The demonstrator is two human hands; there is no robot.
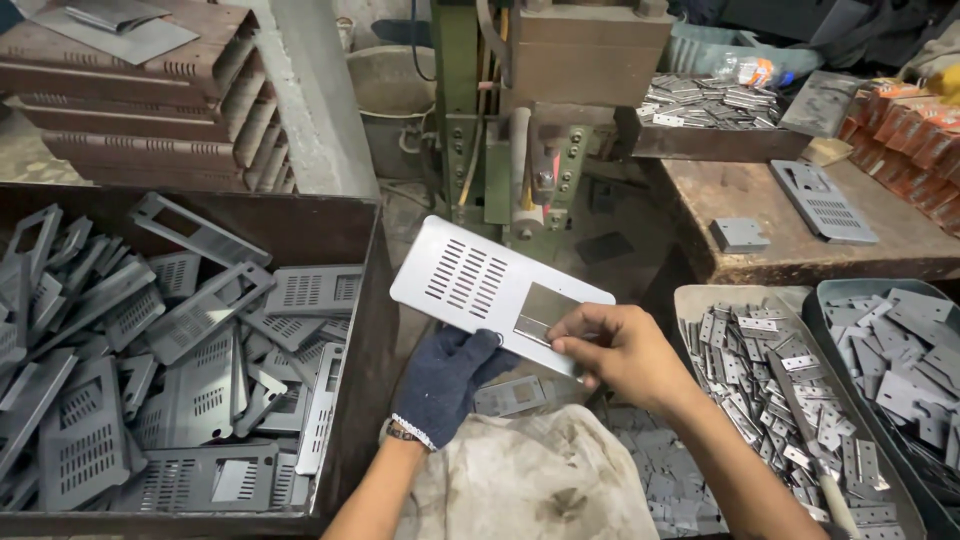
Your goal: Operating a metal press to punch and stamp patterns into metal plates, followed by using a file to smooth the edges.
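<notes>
Bin of slotted plates (180,370) left, press machine (540,110) behind, trays of small hinges (790,390) right, table (720,200) beyond.

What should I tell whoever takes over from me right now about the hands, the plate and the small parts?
Left hand, in a dark glove, holds the slotted metal plate from below at its near edge.
Right hand, bare, presses a small flat piece onto the plate's near corner with its fingers.
Press machine stands straight ahead, nothing in it that shows.
Left bin holds many slotted plates.
Right trays hold small hinge-like pieces.
Done: piece laid on the plate.
Left: whether it is fixed cannot be told; the plate is not yet at the press.
</notes>
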